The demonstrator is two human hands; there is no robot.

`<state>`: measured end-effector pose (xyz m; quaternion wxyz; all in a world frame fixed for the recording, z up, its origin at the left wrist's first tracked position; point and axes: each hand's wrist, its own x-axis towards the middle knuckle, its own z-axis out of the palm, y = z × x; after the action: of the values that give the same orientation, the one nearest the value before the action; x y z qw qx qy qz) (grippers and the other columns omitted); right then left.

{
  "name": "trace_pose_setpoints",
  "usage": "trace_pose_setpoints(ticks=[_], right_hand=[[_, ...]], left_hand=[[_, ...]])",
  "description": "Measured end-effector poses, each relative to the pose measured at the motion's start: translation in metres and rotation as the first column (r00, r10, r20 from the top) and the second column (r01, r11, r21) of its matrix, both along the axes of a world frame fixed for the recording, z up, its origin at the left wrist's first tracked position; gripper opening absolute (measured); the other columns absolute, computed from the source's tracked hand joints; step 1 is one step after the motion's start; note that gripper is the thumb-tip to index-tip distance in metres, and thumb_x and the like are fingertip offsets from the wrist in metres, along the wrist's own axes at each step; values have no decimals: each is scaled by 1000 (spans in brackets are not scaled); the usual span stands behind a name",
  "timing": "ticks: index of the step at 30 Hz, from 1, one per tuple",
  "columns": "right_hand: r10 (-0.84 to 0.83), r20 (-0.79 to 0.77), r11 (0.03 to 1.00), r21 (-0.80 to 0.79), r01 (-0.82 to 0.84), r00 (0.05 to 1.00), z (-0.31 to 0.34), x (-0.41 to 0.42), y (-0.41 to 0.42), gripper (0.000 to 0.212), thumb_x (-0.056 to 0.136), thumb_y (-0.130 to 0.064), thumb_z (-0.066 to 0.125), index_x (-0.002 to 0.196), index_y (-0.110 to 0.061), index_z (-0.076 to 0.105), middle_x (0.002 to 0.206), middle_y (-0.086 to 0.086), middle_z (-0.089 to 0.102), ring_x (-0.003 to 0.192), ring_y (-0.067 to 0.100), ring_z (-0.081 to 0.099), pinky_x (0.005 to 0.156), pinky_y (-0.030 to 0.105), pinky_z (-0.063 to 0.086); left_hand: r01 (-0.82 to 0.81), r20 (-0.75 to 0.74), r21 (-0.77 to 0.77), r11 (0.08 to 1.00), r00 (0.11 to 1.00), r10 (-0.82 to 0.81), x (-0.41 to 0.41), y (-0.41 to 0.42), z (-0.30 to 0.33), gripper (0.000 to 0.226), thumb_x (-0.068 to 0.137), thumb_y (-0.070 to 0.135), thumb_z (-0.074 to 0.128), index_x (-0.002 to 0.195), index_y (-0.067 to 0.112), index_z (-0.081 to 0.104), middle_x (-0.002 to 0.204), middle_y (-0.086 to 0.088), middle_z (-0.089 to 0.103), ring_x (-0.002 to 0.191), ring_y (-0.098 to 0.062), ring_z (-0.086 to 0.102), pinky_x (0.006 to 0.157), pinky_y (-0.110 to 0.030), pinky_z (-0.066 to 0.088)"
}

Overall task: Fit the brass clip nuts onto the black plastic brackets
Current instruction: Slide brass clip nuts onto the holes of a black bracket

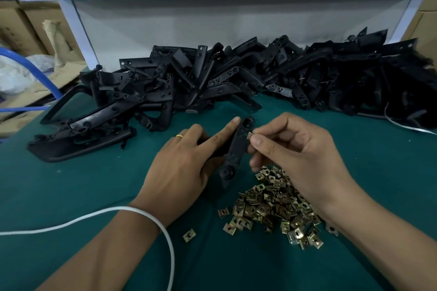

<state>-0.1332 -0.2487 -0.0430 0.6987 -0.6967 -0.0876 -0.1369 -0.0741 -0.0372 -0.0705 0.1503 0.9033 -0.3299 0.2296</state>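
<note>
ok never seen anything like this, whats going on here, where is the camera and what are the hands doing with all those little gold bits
There is no machine here: a person is working with bare hands, and the single picture comes from a camera worn on their head, looking forward and down.

The left hand grips one black plastic bracket, with the forefinger stretched along it. The right hand pinches a small brass clip nut against the bracket's edge, apparently pushing it on.

On the green table cover lies a heap of loose clip nuts just under the right hand, a few strays beside it. Further back is a long pile of black brackets. A white cable runs across the left wrist.
</note>
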Motion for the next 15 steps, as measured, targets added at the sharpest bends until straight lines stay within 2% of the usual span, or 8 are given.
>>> trace_pose_setpoints(ticks=[6,8,11,13,15], right_hand=[[14,-7,1000,12,-14,1000,4,-3,-1,18,85,-6,77,94,5,66,78,19,75,62,30,74,60,32,62],[53,-25,997,54,-52,998,5,-1,-2,29,82,-8,79,103,2,61,76,20,74,59,30,73,58,33,62],[167,-61,984,69,-163,984,9,1,-8,52,78,-12,83,124,-10,59,73,21,74,54,29,70,55,34,60],[215,-73,977,-1,-215,974,10,1,-12,48,77,-18,84,122,-19,69,70,19,73,54,26,69,55,31,58],[228,-67,969,-78,-232,971,9,1,-15,32,77,-23,84,109,-21,77,66,14,72,56,22,67,54,28,56]], left_hand=[[5,20,32,999,1000,-5,-2,-2,1,64,101,36,34,162,43,16,97,-1,46,83,-25,48,70,-39,45],[68,-6,12,998,998,-68,-2,-1,0,69,97,26,38,160,44,19,98,-1,47,83,-24,47,71,-38,44],[227,-86,-47,973,969,-230,1,2,-1,66,93,14,48,151,42,34,100,2,47,85,-22,47,73,-41,43],[278,-99,-45,959,954,-282,2,4,-2,60,94,12,49,148,38,43,102,3,47,87,-21,47,75,-42,43],[294,-110,-37,955,949,-297,3,4,-2,57,94,12,43,147,32,50,105,1,49,90,-23,49,76,-45,44]])
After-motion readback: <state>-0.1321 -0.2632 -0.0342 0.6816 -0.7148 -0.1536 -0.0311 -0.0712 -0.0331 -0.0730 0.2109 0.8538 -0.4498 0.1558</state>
